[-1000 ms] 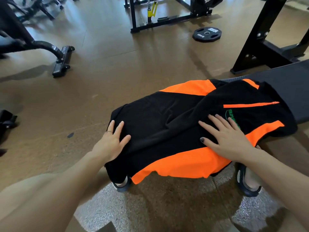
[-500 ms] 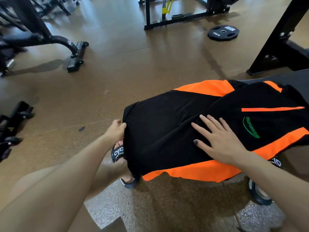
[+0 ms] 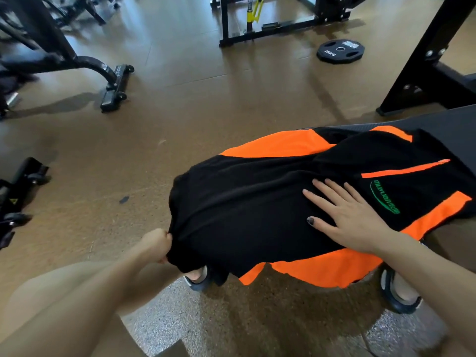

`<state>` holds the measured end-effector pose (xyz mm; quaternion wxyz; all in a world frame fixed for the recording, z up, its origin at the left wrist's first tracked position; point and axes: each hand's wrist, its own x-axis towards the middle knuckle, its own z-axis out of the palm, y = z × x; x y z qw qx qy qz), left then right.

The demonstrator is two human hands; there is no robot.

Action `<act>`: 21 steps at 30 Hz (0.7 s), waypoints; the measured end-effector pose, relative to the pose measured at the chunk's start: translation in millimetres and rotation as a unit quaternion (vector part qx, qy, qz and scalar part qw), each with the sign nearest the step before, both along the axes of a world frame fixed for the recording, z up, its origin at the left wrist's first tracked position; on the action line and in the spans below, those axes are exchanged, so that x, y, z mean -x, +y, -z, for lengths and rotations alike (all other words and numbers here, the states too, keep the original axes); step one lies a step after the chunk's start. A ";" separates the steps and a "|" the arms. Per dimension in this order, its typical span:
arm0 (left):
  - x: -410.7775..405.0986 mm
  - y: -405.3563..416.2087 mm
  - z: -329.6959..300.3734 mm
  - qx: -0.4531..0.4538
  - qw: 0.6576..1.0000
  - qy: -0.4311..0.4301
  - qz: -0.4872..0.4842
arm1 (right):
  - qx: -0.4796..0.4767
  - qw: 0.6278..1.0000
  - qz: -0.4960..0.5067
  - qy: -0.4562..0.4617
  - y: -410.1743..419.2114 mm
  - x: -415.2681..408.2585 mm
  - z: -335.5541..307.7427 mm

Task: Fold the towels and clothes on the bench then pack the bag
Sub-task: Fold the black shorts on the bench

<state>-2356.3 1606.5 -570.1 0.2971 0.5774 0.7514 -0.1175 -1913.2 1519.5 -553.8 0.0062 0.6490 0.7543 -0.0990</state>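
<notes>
A black and orange sports shirt (image 3: 247, 202) with a green logo lies spread over the end of the black bench (image 3: 438, 124), its edges hanging off the front. My left hand (image 3: 155, 244) grips the shirt's left black edge, fingers curled round the cloth. My right hand (image 3: 345, 215) presses flat on the middle of the shirt, fingers straight and spread, just left of the logo. No towels or bag are in view.
Brown gym floor surrounds the bench. A black weight plate (image 3: 340, 50) lies at the back right. Black machine frames stand at the back (image 3: 270, 34), at the left (image 3: 113, 81) and beside the bench (image 3: 422, 65). My sandalled feet (image 3: 399, 289) are under the bench's front.
My left hand slid off the top of the shirt to its left edge and closed round the cloth. My right hand stayed pressed on the shirt.
</notes>
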 end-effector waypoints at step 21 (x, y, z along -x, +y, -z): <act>-213.7 -1.7 -54.5 -0.185 0.889 0.035 0.417 | -0.091 0.977 0.154 0.117 -22.8 -66.8 -23.7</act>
